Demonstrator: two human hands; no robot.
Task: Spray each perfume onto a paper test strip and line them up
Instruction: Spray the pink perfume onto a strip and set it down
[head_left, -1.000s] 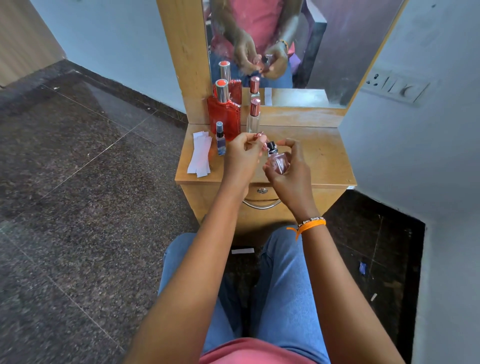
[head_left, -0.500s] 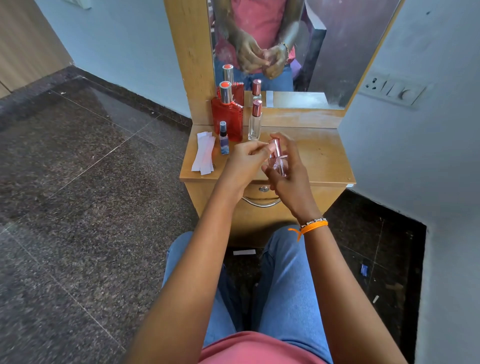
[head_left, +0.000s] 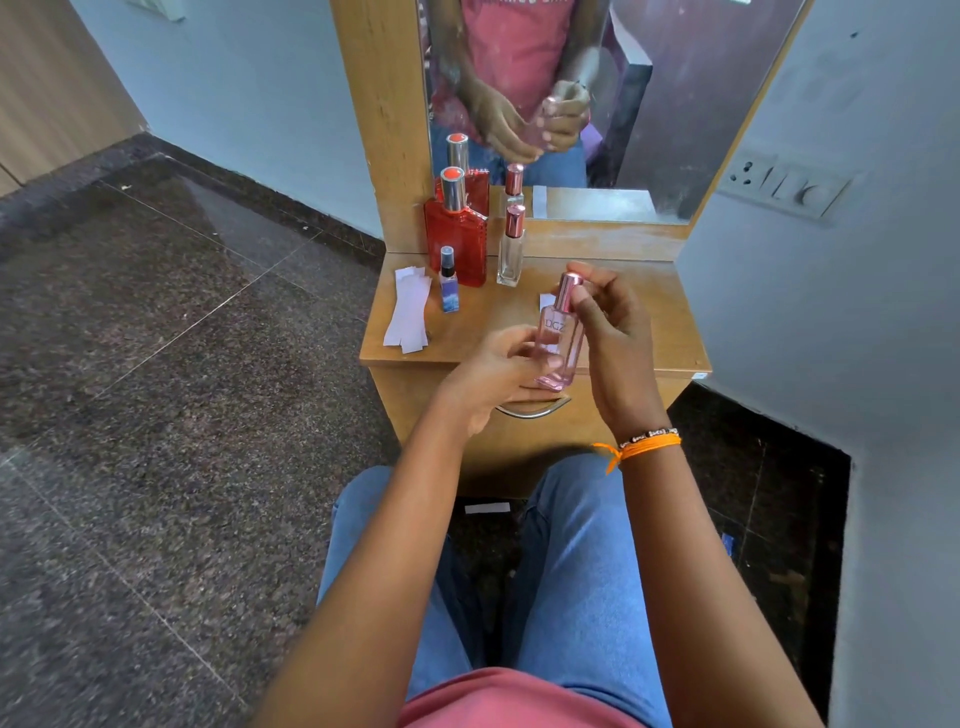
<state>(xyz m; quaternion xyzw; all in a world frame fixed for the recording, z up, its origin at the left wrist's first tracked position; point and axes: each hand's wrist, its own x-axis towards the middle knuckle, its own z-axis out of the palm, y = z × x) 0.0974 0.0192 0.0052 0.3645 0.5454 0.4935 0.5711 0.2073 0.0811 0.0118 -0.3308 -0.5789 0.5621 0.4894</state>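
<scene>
The pink perfume bottle (head_left: 558, 338) is held upright above the front edge of the worktop (head_left: 660, 317) — the right hand (head_left: 615, 332) grips its cap and neck, and the left hand (head_left: 498, 371) cups its lower body with loosely curled fingers. Left of that bottle lie the paper test strips (head_left: 408, 314); behind it stand the small blue bottle (head_left: 449, 280), the red bottle (head_left: 457, 234) and the clear bottle (head_left: 511, 247).

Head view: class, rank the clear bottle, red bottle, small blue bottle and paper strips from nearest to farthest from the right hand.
1. Clear bottle, just behind and left of the right hand.
2. Red bottle, farther left.
3. Small blue bottle, in front of it.
4. Paper strips, at the left edge.
</scene>
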